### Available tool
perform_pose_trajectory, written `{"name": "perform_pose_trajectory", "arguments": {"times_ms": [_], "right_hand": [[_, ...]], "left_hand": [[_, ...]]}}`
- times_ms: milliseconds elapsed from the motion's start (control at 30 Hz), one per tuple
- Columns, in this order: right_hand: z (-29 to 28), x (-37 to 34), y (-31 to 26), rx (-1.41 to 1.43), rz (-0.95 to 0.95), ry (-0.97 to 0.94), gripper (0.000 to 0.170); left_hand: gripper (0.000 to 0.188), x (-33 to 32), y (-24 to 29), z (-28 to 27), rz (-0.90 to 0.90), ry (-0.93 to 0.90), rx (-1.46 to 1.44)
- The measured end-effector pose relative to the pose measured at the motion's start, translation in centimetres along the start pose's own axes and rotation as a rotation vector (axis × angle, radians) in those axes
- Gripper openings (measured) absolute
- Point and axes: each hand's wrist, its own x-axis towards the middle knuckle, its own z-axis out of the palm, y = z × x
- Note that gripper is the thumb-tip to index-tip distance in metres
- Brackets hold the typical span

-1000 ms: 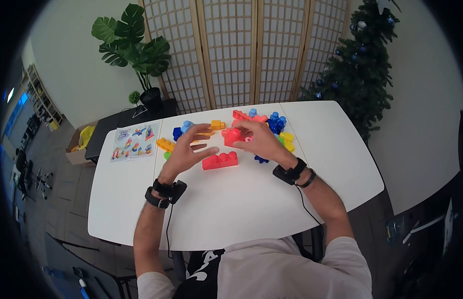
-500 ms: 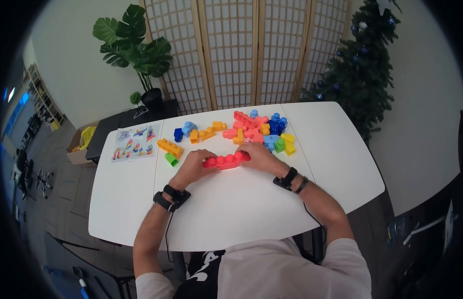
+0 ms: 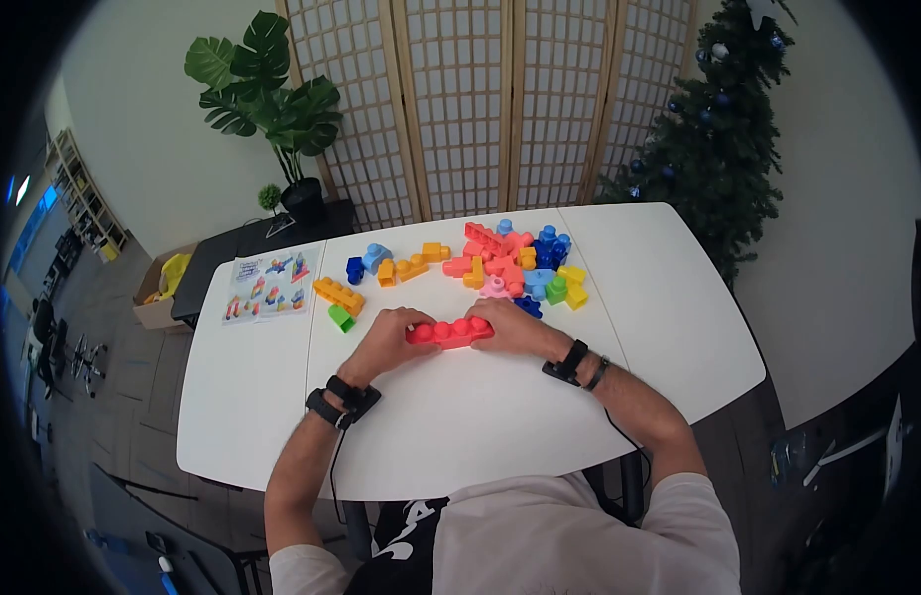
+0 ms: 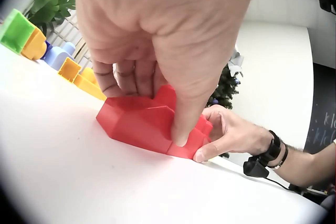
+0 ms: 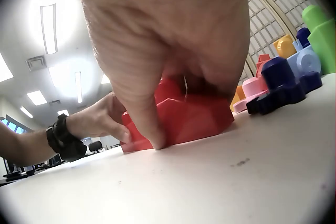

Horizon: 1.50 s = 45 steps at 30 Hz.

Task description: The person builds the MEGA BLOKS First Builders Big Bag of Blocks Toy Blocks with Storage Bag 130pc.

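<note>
A row of red toy building blocks, round studs upward, sits low on the white table in front of the person. My left hand grips its left end, thumb on the near side and fingers behind, as the left wrist view shows. On the right end, my right hand holds on with the thumb in front; its fingers are partly hidden behind the block. An upright seam crosses the red side near the left thumb. The outer ends have slanted facets.
Behind the right hand lies a pile of red, yellow and blue blocks, with a dark blue gear-like piece close by. Orange blocks and a green block lie at the left. A picture sheet rests on the far left.
The right hand brought a red block from over the pile to the one on the table. The left hand came down onto its left end, and the joined-up row then shifted slightly toward the person.
</note>
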Motion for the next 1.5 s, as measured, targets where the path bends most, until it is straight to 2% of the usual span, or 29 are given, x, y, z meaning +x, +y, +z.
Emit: {"name": "perform_pose_trajectory", "arguments": {"times_ms": [200,267,300,367,400,500,567,667,733,967,1033,1067,1133,1167,1233,1300,1333,1400,1433,1500], "right_hand": [[-1.6,-0.1,-1.4,0.003,-0.012,-0.047,0.047],[-4.2,0.0,-3.6,0.183,0.037,-0.162,0.052],[-4.8,0.5,-3.3,0.181,0.033,-0.164,0.052],[-6.2,1.5,-2.6,0.243,0.09,-0.013,0.056],[-7.2,2.0,-2.2,0.244,0.091,-0.015,0.056],[-10.0,3.3,-0.6,0.154,0.176,0.065,0.049],[-10.1,4.1,1.6,-0.178,0.244,0.244,0.037],[-9.5,4.9,4.5,-0.337,0.231,0.335,0.033],[-8.7,5.5,5.5,-0.365,0.233,0.356,0.031],[-7.5,6.0,6.8,-0.413,0.266,0.318,0.026],[-7.5,5.8,6.5,-0.406,0.271,0.321,0.025],[-7.6,5.8,6.3,-0.401,0.274,0.324,0.024],[-8.0,5.6,6.0,-0.396,0.257,0.354,0.026],[-8.2,5.4,5.8,-0.389,0.242,0.381,0.028],[-8.6,5.1,5.4,-0.376,0.24,0.396,0.026],[-9.0,4.8,4.9,-0.361,0.235,0.413,0.024],[-9.1,4.5,4.6,-0.352,0.244,0.42,0.025],[-9.2,4.7,4.3,-0.334,0.235,0.426,0.025],[-9.2,4.7,4.2,-0.332,0.245,0.422,0.025],[-9.1,4.6,4.1,-0.328,0.26,0.409,0.027]], "left_hand": [[0.047,-0.2,-0.2,0.6,0.054,-0.003,-0.052],[0.047,-0.2,-0.2,0.6,0.078,0.005,-0.069],[0.047,-0.3,0.1,0.5,0.071,-0.013,-0.07],[0.046,-0.5,0.3,0.5,0.062,-0.031,-0.075],[0.047,-0.5,0.2,0.5,0.07,-0.027,-0.051],[0.048,-0.4,-0.3,0.5,0.069,-0.03,-0.035],[0.05,-0.3,-0.4,0.8,0.063,-0.036,-0.039],[0.049,-0.2,-0.2,0.7,0.061,-0.047,-0.045],[0.048,-0.3,0.3,0.8,0.123,-0.028,-0.026],[0.051,-0.1,0.3,1.1,0.098,-0.077,-0.016],[0.05,-0.2,0.7,0.9,0.182,-0.034,-0.034],[0.05,-0.3,0.9,0.6,0.183,-0.033,-0.033],[0.047,-0.5,1.2,-0.2,0.138,0.126,-0.042],[0.047,-0.3,0.6,-0.7,0.139,0.126,-0.043],[0.044,0.6,-1.8,-3.0,-0.009,0.349,-0.011],[0.036,1.5,-5.5,-5.3,-0.01,0.501,0.051],[0.047,1.5,-6.4,-6.8,-0.134,0.484,0.072],[0.083,1.2,-9.3,-8.0,-0.263,0.508,0.377],[0.083,1.2,-10.4,-7.8,-0.27,0.514,0.383],[0.119,1.0,-11.9,-7.4,-0.541,0.274,0.448]]}}
